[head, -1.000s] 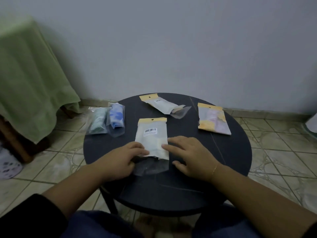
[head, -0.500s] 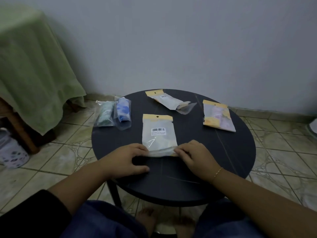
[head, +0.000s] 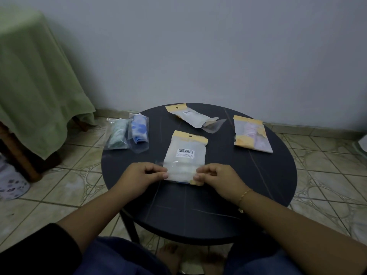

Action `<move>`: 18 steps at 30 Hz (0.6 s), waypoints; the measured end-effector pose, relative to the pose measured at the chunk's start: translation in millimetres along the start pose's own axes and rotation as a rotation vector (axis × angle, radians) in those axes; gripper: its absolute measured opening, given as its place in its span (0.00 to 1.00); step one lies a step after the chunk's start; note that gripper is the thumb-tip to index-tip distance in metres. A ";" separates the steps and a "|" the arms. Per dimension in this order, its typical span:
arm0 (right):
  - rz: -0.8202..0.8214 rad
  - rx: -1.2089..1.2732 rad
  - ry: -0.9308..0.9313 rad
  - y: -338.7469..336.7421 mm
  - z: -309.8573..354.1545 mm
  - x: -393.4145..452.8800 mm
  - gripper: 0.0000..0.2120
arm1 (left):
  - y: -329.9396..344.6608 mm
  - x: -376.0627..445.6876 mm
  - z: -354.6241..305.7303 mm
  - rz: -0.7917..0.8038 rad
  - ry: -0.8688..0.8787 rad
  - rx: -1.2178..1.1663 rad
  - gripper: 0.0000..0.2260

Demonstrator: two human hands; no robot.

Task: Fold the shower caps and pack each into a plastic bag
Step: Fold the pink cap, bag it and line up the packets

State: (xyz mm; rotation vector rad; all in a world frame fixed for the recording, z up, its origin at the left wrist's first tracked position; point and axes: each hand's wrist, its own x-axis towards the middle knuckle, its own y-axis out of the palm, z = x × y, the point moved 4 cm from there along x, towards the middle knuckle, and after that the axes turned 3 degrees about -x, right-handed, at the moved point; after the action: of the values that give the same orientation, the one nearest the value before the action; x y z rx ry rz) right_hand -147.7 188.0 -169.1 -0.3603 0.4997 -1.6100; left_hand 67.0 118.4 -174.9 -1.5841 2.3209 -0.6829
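Note:
A plastic bag with a yellow header and a barcode label (head: 186, 157) lies in the middle of the round black table (head: 258, 195), a pale folded shower cap inside it. Its clear flap is folded up over the lower part. My left hand (head: 143, 177) pinches the flap's left end and my right hand (head: 216, 178) pinches its right end. Two more yellow-header bags lie behind: one at the back centre (head: 190, 116) with its flap loose, one at the right (head: 251, 133). At the table's left edge lie clear bags holding a blue cap (head: 139, 133) and a green cap (head: 117, 135).
A piece of furniture draped in green cloth (head: 33, 82) stands at the left, with a patterned white basket (head: 10, 181) below it. A grey wall rises behind the table. The floor is tiled. My knees and bare feet sit under the table's near edge.
The clear flap that lay flat below the bag has been folded up over the bag's lower part. Both hands moved from beside the flap to pinching its two ends.

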 end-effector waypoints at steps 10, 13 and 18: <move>0.100 -0.485 -0.314 -0.1 -2.0 -3.2 0.03 | -9.8 -6.1 -1.8 0.155 0.093 0.313 0.13; 0.087 -0.487 -0.266 -2.1 -8.1 -0.1 0.02 | -9.9 -5.3 -2.1 0.141 0.062 0.288 0.12; 0.039 -0.461 -0.142 -0.7 -10.2 2.8 0.12 | -7.3 -1.4 -0.8 0.099 -0.109 0.063 0.05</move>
State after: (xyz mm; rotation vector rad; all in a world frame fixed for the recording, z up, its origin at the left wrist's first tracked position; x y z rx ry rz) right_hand -153.8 186.3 -177.6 -0.7993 0.7634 -1.4095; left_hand 73.1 117.6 -170.6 -1.4323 2.2590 -0.6241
